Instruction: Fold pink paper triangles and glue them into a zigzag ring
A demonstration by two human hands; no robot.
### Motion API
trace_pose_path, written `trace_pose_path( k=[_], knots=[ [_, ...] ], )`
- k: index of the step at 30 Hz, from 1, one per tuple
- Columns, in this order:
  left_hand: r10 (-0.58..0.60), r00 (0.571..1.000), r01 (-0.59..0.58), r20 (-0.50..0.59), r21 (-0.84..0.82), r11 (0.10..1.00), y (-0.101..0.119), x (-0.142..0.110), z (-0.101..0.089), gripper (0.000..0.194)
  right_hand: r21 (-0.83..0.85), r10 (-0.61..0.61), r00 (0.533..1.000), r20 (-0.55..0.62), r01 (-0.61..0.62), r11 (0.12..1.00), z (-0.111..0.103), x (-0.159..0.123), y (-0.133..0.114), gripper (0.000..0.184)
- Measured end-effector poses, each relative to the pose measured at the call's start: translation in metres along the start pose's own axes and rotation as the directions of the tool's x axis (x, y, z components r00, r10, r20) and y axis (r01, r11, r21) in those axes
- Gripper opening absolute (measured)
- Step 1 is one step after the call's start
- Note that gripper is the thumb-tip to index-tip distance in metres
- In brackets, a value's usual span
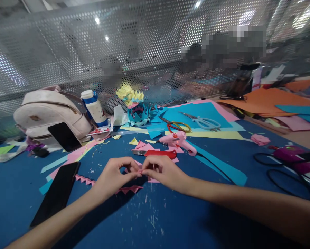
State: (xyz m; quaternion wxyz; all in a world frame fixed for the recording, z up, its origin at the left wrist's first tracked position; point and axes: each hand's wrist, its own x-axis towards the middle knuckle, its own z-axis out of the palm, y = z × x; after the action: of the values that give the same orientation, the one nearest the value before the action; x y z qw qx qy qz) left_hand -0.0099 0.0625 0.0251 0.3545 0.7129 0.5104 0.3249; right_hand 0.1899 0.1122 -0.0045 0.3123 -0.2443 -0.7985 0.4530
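Observation:
Both my hands meet above the blue table, pinching a small piece of pink paper [140, 171] between thumbs and fingertips. My left hand [115, 173] grips it from the left, and my right hand [165, 172] holds it from the other side. Most of the paper is hidden by my fingers. Under my left wrist runs a strip of folded pink paper points [130, 189], with another zigzag pink strip [84, 180] to its left. Just beyond my right hand lie a red-handled cutter [161, 153] and a pink hot glue gun [178, 140].
Two pairs of scissors, one yellow-handled [179, 126] and one light blue [206, 122], lie on blue paper at the back. A folded paper model [138, 112], a bottle [94, 107] and a white backpack [49, 110] stand behind. A black phone [56, 192] lies left; cables [274, 173] curl right.

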Motion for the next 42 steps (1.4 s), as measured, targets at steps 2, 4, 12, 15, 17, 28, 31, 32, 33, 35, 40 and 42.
trace_pose_path(
  k=[2,4,12,15,17,28,31,32,33,35,40,42],
  knots=[
    [0.063,0.997,-0.064,0.051,0.023,0.998,0.000,-0.002,-0.001,0.007,-0.046,-0.002,1.000,0.008,0.002,0.999,-0.002,0.000,0.000,0.013],
    [0.112,0.986,-0.119,0.123,0.054,0.991,-0.006,-0.006,-0.004,0.014,-0.102,-0.006,1.000,0.004,0.007,0.995,-0.004,0.000,0.001,0.011],
    [0.148,0.958,-0.232,0.245,0.365,0.901,-0.037,-0.033,-0.013,0.005,-0.339,-0.061,0.998,0.001,0.058,0.939,-0.005,0.000,0.013,0.019],
    [0.212,0.954,-0.288,0.211,0.458,0.841,-0.038,-0.038,-0.010,0.005,-0.482,-0.075,0.995,0.066,0.098,0.871,-0.004,-0.002,0.010,0.022],
    [0.282,0.937,-0.349,0.206,0.522,0.779,-0.040,-0.038,-0.006,0.009,-0.571,-0.112,0.986,0.123,0.163,0.805,-0.004,-0.006,0.003,0.035],
    [0.585,0.798,-0.537,0.146,0.615,0.578,-0.044,-0.040,0.002,0.032,-0.758,-0.013,0.983,-0.186,-0.135,0.638,-0.097,-0.083,-0.014,0.022],
    [0.605,0.788,-0.535,0.112,0.610,0.585,-0.045,-0.036,0.001,0.030,-0.700,0.092,0.926,-0.366,-0.339,0.628,-0.122,-0.094,-0.010,0.031],
    [0.596,0.798,-0.522,0.093,0.603,0.603,-0.047,-0.035,0.001,0.029,-0.702,0.108,0.920,-0.378,-0.360,0.614,-0.125,-0.093,-0.008,0.035],
    [0.585,0.807,-0.507,0.077,0.599,0.620,-0.049,-0.034,0.000,0.028,-0.715,0.118,0.922,-0.369,-0.363,0.598,-0.126,-0.091,-0.006,0.038],
    [0.581,0.813,-0.487,0.050,0.606,0.629,-0.051,-0.033,-0.002,0.027,-0.753,0.108,0.940,-0.325,-0.326,0.571,-0.122,-0.081,0.000,0.043],
    [0.662,0.744,-0.530,0.097,0.689,0.495,-0.039,-0.042,-0.008,0.029,-0.735,0.145,0.951,-0.274,-0.304,0.606,-0.112,-0.042,0.024,0.050],
    [0.718,0.675,-0.584,0.171,0.718,0.379,-0.026,-0.051,-0.011,0.030,-0.683,0.206,0.942,-0.264,-0.334,0.650,-0.112,-0.030,0.030,0.049]
  ],
)
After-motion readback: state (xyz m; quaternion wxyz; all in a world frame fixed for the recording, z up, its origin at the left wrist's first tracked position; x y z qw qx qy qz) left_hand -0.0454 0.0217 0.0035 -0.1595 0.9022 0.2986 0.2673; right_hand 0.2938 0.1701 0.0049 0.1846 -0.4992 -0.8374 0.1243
